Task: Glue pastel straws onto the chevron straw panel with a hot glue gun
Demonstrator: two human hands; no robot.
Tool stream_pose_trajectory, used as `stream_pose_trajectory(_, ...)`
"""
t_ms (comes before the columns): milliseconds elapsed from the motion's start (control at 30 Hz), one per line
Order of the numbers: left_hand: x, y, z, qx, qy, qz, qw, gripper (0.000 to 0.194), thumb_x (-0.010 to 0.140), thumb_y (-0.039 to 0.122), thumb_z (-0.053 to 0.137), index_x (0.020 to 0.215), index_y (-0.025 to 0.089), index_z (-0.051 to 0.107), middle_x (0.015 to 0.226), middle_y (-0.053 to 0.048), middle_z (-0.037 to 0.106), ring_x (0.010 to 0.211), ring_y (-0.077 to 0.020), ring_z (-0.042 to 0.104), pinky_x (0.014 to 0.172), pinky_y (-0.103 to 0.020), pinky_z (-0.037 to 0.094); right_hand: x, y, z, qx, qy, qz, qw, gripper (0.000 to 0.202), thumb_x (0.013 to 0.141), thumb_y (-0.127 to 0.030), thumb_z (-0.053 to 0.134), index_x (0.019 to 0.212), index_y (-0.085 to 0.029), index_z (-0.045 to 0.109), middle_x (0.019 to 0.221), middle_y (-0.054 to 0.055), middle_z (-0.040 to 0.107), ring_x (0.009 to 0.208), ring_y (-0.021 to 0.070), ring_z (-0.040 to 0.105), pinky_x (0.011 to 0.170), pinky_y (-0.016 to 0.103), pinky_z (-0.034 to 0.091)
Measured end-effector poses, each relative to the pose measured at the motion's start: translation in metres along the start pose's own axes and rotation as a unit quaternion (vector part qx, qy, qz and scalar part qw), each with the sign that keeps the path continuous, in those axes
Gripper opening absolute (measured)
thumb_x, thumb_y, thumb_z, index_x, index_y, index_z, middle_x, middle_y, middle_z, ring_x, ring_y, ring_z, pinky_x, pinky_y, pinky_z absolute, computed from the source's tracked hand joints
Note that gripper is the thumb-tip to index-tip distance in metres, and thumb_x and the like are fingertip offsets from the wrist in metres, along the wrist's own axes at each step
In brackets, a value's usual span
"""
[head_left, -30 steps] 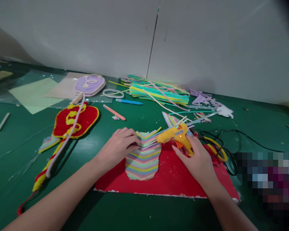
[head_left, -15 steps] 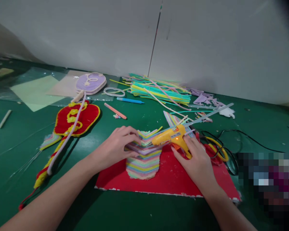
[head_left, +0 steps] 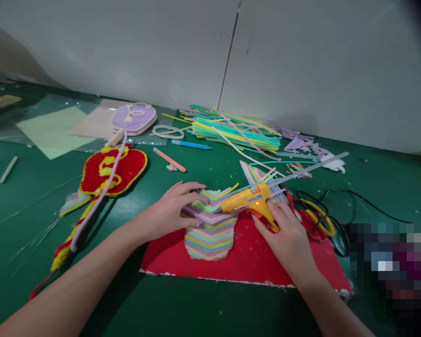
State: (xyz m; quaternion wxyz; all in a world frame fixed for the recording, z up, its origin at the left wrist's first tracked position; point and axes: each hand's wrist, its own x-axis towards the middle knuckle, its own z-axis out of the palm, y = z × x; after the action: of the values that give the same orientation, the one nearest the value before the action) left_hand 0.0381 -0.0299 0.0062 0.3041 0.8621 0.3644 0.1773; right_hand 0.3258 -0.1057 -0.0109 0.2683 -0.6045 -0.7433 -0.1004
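Note:
My right hand (head_left: 289, 234) is wrapped around the handle of a yellow hot glue gun (head_left: 243, 199), its small light glowing orange. A long clear glue stick (head_left: 312, 167) sticks out of the gun's back. The nozzle points left, over a striped pastel pipe-cleaner panel (head_left: 210, 243) with a chevron pattern. My left hand (head_left: 168, 210) holds the panel's left edge, thumb below and fingers above, partly hiding it. Under the panel lies a red board (head_left: 252, 262) with a worn white front edge.
Behind lies a pile of pipe cleaners (head_left: 235, 131). At left are a red and yellow fan (head_left: 126, 173), a purple fan (head_left: 135, 117) and a green paper sheet (head_left: 52, 133). Between them and the pile lie a blue pen (head_left: 191, 145) and a pink pen (head_left: 169, 159). A black cord (head_left: 368, 206) runs right.
The view has shifted slightly. My left fingers have spread a little on the panel's edge; the glue gun stays almost in the same place over the panel.

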Motion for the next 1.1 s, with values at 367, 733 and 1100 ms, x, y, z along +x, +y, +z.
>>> stream_pose_trajectory(367, 0.0011, -0.0013, 0.0007, -0.001, 0.0, 0.005, 1.0, 0.041, 0.074, 0.027, 0.071, 0.113, 0.029, 0.06, 0.138, -0.006, 0.048, 0.128, -0.0261, 0.043, 0.11, -0.049, 0.027, -0.0023, 0.0033, 0.0009, 0.021, -0.001, -0.01, 1.0, 0.037, 0.089, -0.032, 0.052, 0.122, -0.016, 0.057, 0.106, 0.014, 0.064, 0.101, 0.0273, 0.063, 0.086, 0.041, 0.054)
stream_pose_trajectory(733, 0.0017, 0.0002, -0.0003, -0.006, -0.003, 0.001, 1.0, 0.039, 0.074, 0.028, 0.072, 0.112, 0.028, 0.061, 0.137, -0.007, 0.049, 0.127, -0.0261, 0.044, 0.11, -0.049, 0.029, -0.0028, 0.0046, 0.0002, 0.031, -0.002, 0.004, 1.0, 0.037, 0.09, -0.033, 0.05, 0.123, -0.017, 0.058, 0.108, 0.014, 0.065, 0.104, 0.0279, 0.062, 0.09, 0.044, 0.052)
stream_pose_trajectory(1100, 0.0005, -0.003, 0.0006, -0.004, -0.011, 0.001, 1.0, 0.039, 0.076, 0.029, 0.071, 0.113, 0.03, 0.059, 0.139, -0.005, 0.047, 0.129, -0.0256, 0.042, 0.112, -0.051, 0.023, -0.0006, 0.0095, -0.0072, 0.033, -0.026, 0.032, 0.999, 0.039, 0.091, -0.036, 0.049, 0.122, -0.015, 0.059, 0.111, 0.014, 0.064, 0.102, 0.0263, 0.063, 0.088, 0.04, 0.053)
